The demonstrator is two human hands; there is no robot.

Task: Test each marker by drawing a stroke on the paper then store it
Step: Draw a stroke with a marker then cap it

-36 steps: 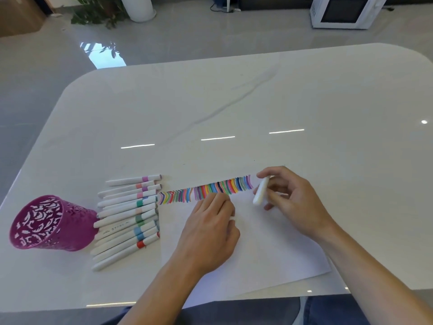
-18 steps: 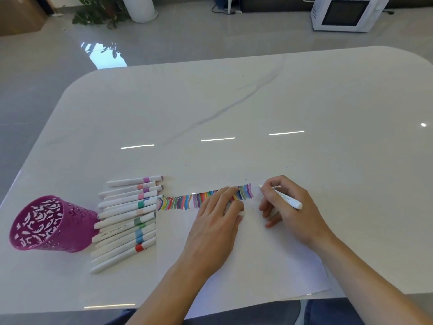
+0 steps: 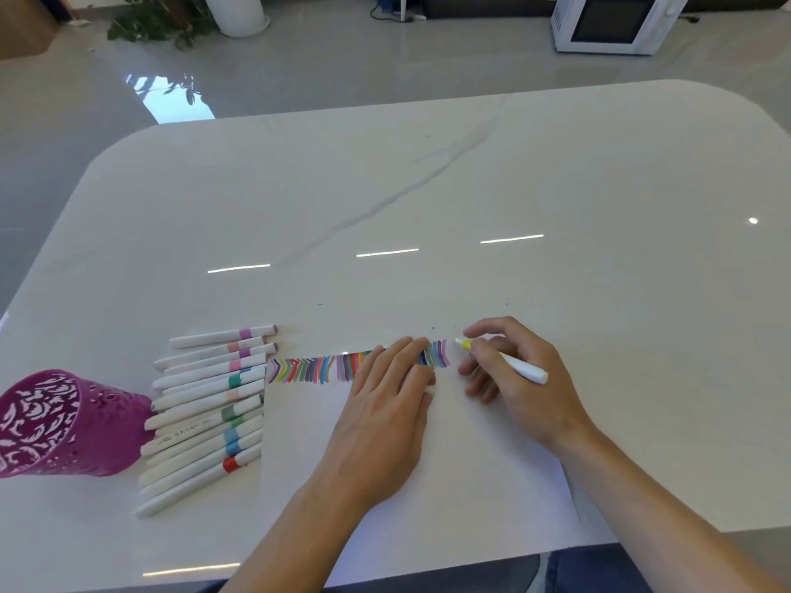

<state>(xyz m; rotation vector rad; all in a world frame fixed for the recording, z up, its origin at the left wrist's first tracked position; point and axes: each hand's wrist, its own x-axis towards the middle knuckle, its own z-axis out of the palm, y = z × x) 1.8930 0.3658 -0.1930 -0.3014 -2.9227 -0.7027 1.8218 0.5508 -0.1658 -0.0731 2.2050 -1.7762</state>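
Observation:
A white sheet of paper (image 3: pixel 449 460) lies on the table with a row of coloured strokes (image 3: pixel 316 369) along its far edge. My right hand (image 3: pixel 518 380) grips a white marker with a yellow tip (image 3: pixel 520 366); the tip points at the paper just right of the last stroke. My left hand (image 3: pixel 385 410) lies flat on the paper with straight fingers over part of the strokes; a small white piece, perhaps the cap, shows at its little finger. Several capped white markers (image 3: pixel 205 404) lie side by side left of the paper. A magenta perforated cup (image 3: pixel 55 425) lies on its side beside them.
The white marble table (image 3: pixel 471 199) stretches far behind and right of the paper. A white microwave (image 3: pixel 612 21) and a potted plant (image 3: pixel 167 19) stand on the floor beyond the table.
My right hand turned the marker from upright in the fingers to a writing grip and brought its yellow tip down beside the last stroke. My left hand slid forward onto the strokes.

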